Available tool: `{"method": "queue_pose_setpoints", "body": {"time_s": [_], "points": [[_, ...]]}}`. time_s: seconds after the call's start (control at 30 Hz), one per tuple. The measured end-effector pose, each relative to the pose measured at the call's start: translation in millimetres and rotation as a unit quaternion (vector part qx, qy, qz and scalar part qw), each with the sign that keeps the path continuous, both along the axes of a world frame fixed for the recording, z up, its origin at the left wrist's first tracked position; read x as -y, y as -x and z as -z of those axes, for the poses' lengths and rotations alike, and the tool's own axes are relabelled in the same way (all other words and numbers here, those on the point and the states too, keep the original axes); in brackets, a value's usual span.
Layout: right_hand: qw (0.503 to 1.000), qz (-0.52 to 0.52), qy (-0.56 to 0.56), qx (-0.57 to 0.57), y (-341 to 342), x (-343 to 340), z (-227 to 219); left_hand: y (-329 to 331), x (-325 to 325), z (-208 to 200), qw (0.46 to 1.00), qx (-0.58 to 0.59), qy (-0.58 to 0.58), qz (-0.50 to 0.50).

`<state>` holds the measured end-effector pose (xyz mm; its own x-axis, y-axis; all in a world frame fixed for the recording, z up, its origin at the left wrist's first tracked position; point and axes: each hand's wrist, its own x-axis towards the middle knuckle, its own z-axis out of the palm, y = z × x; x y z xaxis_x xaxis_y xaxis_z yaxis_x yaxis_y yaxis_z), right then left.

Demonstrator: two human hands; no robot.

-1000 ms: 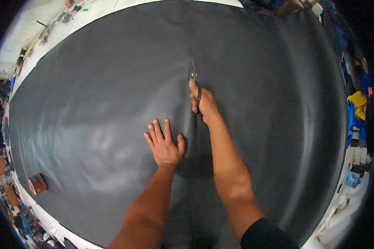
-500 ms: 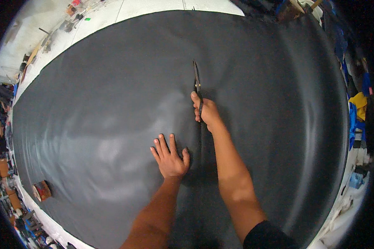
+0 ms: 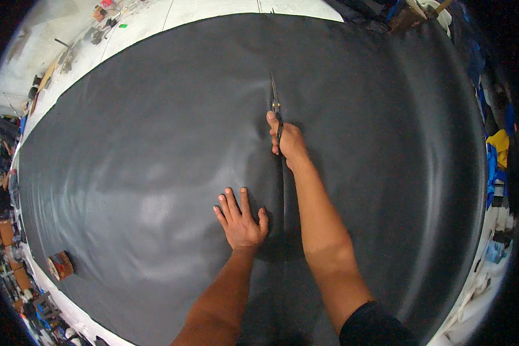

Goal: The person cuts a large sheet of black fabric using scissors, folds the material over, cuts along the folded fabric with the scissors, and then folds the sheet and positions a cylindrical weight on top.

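Note:
A broad sheet of dark grey, leather-like material (image 3: pixel 155 144) covers most of the table. My right hand (image 3: pixel 286 138) is closed round the handles of a pair of scissors (image 3: pixel 275 101), whose blades point away from me into the sheet. Behind the scissors a straight cut line (image 3: pixel 282 196) runs back toward me through the material. My left hand (image 3: pixel 242 228) lies flat on the sheet to the left of this line, its fingers spread and holding nothing.
A small reddish-brown block or roll (image 3: pixel 60 265) rests on the sheet at the near left. White table surface (image 3: pixel 138 40) shows past the far edge. A yellow cloth (image 3: pixel 499 147) and blue items (image 3: pixel 491 173) lie beyond the right edge. Clutter fills the far left.
My right hand and the scissors have moved farther away from me along the sheet, and the line behind them is longer. My left hand stays flat, nearly in the same place.

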<state>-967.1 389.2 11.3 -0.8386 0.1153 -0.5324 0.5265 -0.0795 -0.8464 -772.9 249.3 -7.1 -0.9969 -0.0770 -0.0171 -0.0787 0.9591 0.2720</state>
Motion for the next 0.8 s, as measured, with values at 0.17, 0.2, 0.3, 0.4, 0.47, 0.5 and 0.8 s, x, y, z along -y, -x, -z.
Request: {"method": "queue_pose_setpoints", "body": {"time_s": [0.17, 0.2, 0.3, 0.4, 0.47, 0.5, 0.8], "points": [[1.000, 0.007, -0.003, -0.013, -0.5, 2.7, 2.2, 1.2, 0.1, -4.2, 1.000, 0.009, 0.001, -0.005], [1.000, 0.013, -0.004, -0.018, -0.6, 2.7, 2.8, 0.8, -0.2, -4.0, 1.000, 0.010, 0.000, -0.004], [0.999, 0.009, -0.017, -0.030, 1.7, -1.1, 6.6, 3.2, -1.6, -4.2, 1.000, 0.002, 0.000, 0.002], [0.999, 0.011, -0.042, -0.021, 2.2, -1.2, 12.5, 5.0, -3.5, -4.7, 1.000, 0.008, 0.006, 0.001], [0.999, 0.004, -0.028, -0.022, 0.9, -0.3, 7.9, 4.2, -2.7, -4.2, 1.000, -0.008, -0.004, -0.003], [1.000, -0.003, -0.015, -0.023, 1.2, 0.9, 5.8, 3.5, -1.6, -4.5, 1.000, -0.010, -0.001, -0.004], [1.000, -0.017, -0.016, -0.003, 44.7, -1.8, 14.5, -5.4, 4.7, 2.1, 1.000, 0.009, -0.017, 0.005]]}}
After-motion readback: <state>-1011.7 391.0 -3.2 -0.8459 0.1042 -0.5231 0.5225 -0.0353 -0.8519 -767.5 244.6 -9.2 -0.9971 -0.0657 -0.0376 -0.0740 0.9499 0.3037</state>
